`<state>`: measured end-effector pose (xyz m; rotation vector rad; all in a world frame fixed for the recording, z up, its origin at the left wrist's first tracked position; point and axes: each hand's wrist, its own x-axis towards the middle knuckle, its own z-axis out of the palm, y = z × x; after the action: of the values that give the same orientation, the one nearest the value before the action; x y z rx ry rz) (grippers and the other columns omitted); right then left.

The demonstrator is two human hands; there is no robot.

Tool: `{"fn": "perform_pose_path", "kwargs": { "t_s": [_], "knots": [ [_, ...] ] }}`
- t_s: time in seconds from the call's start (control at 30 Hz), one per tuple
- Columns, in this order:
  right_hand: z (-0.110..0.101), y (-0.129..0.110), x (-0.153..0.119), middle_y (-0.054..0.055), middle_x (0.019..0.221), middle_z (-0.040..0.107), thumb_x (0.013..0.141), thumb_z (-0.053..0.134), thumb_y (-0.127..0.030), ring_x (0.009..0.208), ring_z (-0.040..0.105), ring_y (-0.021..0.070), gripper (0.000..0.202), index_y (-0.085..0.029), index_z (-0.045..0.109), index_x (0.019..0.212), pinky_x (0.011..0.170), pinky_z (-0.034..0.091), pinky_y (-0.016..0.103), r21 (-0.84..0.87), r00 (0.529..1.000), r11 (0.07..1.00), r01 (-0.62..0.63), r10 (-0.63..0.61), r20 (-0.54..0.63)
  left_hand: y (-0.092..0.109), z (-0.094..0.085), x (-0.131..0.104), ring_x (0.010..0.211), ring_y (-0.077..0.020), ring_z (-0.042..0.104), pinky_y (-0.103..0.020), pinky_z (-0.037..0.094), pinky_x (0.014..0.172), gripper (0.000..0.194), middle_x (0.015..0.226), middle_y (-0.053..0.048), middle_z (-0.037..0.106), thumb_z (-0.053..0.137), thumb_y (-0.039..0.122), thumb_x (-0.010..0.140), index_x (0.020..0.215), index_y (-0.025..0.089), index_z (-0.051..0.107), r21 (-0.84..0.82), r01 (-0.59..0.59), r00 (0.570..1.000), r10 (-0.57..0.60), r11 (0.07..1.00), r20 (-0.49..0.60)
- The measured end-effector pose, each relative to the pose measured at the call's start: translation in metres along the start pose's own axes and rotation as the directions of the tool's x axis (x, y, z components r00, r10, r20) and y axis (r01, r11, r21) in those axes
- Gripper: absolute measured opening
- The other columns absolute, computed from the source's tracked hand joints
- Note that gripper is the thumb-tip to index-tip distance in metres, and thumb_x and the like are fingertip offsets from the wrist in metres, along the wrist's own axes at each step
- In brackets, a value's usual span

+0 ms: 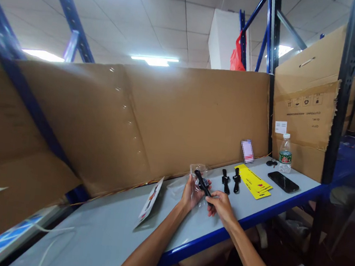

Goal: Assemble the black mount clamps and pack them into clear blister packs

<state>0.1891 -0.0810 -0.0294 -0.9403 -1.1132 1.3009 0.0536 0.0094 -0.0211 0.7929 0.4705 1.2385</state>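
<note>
My left hand (188, 192) is closed around a clear plastic package (195, 200), which looks crinkled and see-through. Over it lies a black spokeshave (203, 182), slanting from upper left to lower right. The fingers of my right hand (220, 205) pinch the spokeshave's lower handle. Whether it sits inside the plastic or on top, I cannot tell. Two more black spokeshaves, one on the left (225, 182) and one on the right (237, 180), lie side by side on the table beyond my right hand. Yellow printed cards (253, 182) are fanned out beside them.
On the grey table (98, 222), a white printed card (149, 203) stands tilted at left. A black phone (283, 182), a water bottle (285, 155) and keys (271, 162) are at right. Cardboard walls (199, 114) and blue rack posts enclose the table.
</note>
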Motion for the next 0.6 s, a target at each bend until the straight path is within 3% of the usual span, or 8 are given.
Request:
{"fn": "perform_pose_path", "kwargs": {
  "t_s": [0.07,0.2,0.4,0.6],
  "knots": [
    [-0.0017,-0.0018,-0.0013,-0.009,0.047,0.05,0.064,0.073,-0.047,0.036,0.045,0.0079,0.036,-0.019,0.052,0.075,0.036,0.03,0.019,0.017,1.0,1.0,0.013,-0.013,-0.025,0.0009,-0.0014,0.0013,0.083,-0.0242,0.072,-0.04,0.06,0.076,0.045,0.089,-0.008,0.07,0.052,0.055,0.095,0.123,0.02,0.055,0.012,0.0,1.0,0.0,1.0,-0.015],
    [-0.0022,-0.0023,-0.0037,-0.011,0.048,0.045,0.072,0.063,-0.039,0.036,0.038,0.0064,0.024,-0.021,0.048,0.076,0.035,0.023,0.018,0.031,0.997,0.999,-0.008,0.011,-0.073,0.0023,-0.0025,0.0028,0.083,-0.0231,0.072,-0.038,0.06,0.074,0.043,0.087,-0.007,0.07,0.047,0.055,0.097,0.123,0.022,0.054,0.042,0.012,1.0,-0.011,0.999,-0.023],
    [0.0012,-0.0046,-0.0075,-0.014,0.044,0.035,0.082,0.056,-0.037,0.035,0.025,0.0055,0.018,-0.022,0.046,0.082,0.037,0.017,0.017,0.006,0.997,0.998,-0.067,0.067,-0.046,0.003,-0.002,0.0015,0.085,-0.0243,0.072,-0.039,0.06,0.075,0.046,0.091,-0.008,0.07,0.048,0.058,0.095,0.123,0.022,0.054,0.062,0.029,1.0,-0.029,0.998,-0.01],
    [0.0016,-0.0059,-0.0089,-0.013,0.046,0.029,0.086,0.054,-0.038,0.036,0.02,0.0049,0.019,-0.02,0.051,0.08,0.039,0.013,0.019,-0.013,0.999,0.999,-0.035,0.035,0.003,0.003,-0.0027,0.0013,0.084,-0.0245,0.072,-0.037,0.058,0.072,0.05,0.093,-0.01,0.072,0.047,0.06,0.095,0.126,0.022,0.056,0.093,0.019,1.0,-0.019,0.995,-0.005]
  ]
}}
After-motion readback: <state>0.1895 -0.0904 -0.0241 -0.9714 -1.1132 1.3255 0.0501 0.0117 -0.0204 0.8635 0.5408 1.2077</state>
